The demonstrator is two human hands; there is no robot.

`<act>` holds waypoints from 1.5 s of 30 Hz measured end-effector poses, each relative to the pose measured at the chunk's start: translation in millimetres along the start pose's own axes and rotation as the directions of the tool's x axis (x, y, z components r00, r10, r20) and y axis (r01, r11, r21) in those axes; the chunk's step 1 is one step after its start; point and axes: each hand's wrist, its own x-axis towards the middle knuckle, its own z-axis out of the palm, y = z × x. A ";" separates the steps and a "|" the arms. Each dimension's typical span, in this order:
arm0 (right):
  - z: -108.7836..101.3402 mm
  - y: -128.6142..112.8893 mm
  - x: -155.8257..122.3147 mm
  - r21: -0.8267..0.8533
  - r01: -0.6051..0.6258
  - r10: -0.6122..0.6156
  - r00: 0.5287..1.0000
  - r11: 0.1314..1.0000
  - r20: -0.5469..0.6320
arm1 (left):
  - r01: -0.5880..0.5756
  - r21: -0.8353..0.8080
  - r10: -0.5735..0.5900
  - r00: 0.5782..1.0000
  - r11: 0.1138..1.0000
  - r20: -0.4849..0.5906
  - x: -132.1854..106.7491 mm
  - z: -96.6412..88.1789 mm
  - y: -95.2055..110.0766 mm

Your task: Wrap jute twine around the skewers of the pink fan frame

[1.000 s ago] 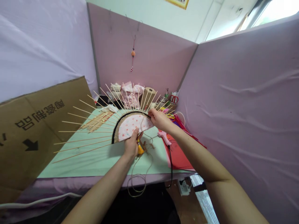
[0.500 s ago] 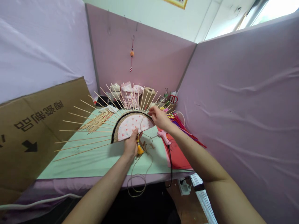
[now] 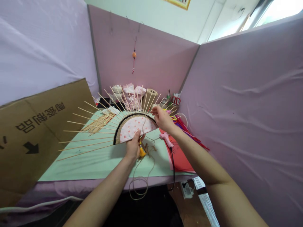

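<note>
Left hand gripping fan at near edge. Right hand at fan's right rim, cannot tell if pinching. Glue gun on right.

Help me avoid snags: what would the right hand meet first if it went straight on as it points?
Probably the thin sticks just beyond the fingertips of the right hand, though depth there is unclear.

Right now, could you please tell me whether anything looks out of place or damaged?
Nothing looks clearly damaged, but the twine below the half-round piece in the left hand looks untidy: it droops in a loose loop past the near edge of the green tabletop and might snag.
</note>
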 end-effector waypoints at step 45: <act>18.5 -11.5 -8.5 -0.315 0.060 -0.037 0.996 0.947 0.080 | 0.003 0.019 -0.004 1.000 1.000 0.013 0.6 -0.5 -3.2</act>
